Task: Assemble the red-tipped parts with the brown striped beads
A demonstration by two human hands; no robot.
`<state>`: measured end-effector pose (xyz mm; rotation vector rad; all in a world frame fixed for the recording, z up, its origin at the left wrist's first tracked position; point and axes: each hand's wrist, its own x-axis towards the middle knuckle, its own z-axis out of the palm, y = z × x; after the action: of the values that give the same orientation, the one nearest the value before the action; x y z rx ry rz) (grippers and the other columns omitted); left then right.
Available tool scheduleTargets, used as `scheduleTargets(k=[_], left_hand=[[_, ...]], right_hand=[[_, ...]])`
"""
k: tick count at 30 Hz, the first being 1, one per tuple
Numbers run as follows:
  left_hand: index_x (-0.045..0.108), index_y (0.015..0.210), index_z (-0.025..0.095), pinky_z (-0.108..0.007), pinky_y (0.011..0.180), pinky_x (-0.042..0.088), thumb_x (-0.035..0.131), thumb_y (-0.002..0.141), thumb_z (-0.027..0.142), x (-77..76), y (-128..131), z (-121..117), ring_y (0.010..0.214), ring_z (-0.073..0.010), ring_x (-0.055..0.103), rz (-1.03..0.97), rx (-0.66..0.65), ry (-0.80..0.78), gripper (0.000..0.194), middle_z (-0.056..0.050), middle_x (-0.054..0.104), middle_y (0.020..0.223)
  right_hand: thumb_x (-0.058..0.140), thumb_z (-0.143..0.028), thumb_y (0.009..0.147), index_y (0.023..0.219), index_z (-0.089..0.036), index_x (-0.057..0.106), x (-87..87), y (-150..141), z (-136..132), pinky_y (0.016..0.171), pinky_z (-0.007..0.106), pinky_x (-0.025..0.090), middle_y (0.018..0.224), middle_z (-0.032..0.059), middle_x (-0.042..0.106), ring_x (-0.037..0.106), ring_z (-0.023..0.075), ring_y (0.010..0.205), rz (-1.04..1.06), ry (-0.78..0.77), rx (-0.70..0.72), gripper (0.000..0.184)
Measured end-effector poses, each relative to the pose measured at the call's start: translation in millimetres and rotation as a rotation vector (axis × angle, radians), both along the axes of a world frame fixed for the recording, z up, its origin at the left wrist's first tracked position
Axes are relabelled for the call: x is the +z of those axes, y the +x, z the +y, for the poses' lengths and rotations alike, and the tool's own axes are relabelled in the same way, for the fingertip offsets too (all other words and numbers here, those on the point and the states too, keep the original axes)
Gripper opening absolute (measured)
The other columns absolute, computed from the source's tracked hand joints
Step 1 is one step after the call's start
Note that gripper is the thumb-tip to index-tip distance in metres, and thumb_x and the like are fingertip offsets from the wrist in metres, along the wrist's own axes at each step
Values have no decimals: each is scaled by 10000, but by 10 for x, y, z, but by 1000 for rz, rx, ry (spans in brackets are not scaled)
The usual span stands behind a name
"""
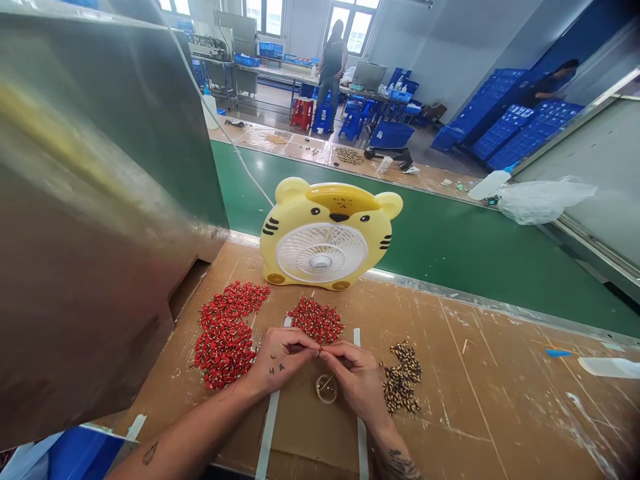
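Observation:
My left hand (284,357) and my right hand (355,377) meet fingertip to fingertip above the cardboard-covered bench. Both pinch a tiny reddish piece, mostly hidden by the fingers. Just beyond them lies a pile of small red pieces with pale and dark ends (316,319). A larger heap of the same red pieces (225,343) spreads to the left of my left hand. Right of my right wrist is a pile of small black-and-gold pieces (403,380). Below my fingers stands a small round clear dish (326,389) with a thin stick in it.
A yellow animal-faced fan (327,233) stands behind the piles, its white cord (227,130) running up left. A large metal box (100,200) borders the left. Beyond the green belt (450,260) are a plastic bag (540,200) and a white bottle (490,185). Two people are farther back.

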<state>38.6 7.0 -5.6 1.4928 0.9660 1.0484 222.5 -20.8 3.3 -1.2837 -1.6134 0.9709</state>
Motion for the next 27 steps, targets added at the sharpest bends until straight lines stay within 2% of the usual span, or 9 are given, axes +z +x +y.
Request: scheduleTargets(k=[4,9,12,15,18,21,23,27], left_hand=[[785,802,176,-254,675,547,658,809,156,28,2,37,718,-176,702,72,4,49,129,-60,771,778],[780,848,205,-291,766,553,611,836,142,86,-50,205,795,-189,717,321,179,164,180,-48,788,866],[775,929,215,-333,845,548,557,865,122,75,-86,329,882,-202,715,441,177,241,245,-55,789,951],[763,964,216,-364,944,509,509,882,106,92,-198,401,993,-212,689,532,153,332,288,-62,771,1039],[747,960,207,-348,929,498,491,897,135,198,-455,388,982,-218,672,693,177,342,273,-72,751,1023],[732,964,196,-320,837,498,486,892,141,369,-748,280,905,-226,671,918,86,251,261,-80,739,949],[729,958,201,-308,808,486,487,881,130,474,-871,170,889,-231,668,1036,-15,198,263,-80,732,924],[722,911,219,-276,806,462,516,872,138,562,-888,-37,903,-222,653,1118,-183,147,224,-69,713,925]], right_hand=[[677,-333,878,838,-207,780,-48,7,34,636,276,552,796,63,755,690,192,695,-22,-20,-39,167],[692,-332,845,908,-202,775,-80,97,95,731,329,567,892,79,764,704,226,800,-67,45,-144,167],[656,-347,869,893,-199,770,-93,178,99,717,327,561,873,77,763,702,223,783,-76,76,-163,189],[627,-341,893,936,-203,762,-68,274,86,742,321,552,884,67,760,699,213,797,-99,87,-112,197],[623,-323,897,1038,-211,745,-1,375,70,710,295,536,835,42,744,679,191,745,-139,64,60,218],[653,-321,878,1004,-222,754,64,443,60,623,259,499,760,21,701,634,172,671,-201,36,244,189],[682,-308,858,955,-227,756,85,456,53,584,242,476,741,12,681,613,166,649,-222,11,304,147],[689,-252,844,848,-229,753,84,430,35,558,231,448,706,-2,664,599,159,630,-233,-27,345,68]])
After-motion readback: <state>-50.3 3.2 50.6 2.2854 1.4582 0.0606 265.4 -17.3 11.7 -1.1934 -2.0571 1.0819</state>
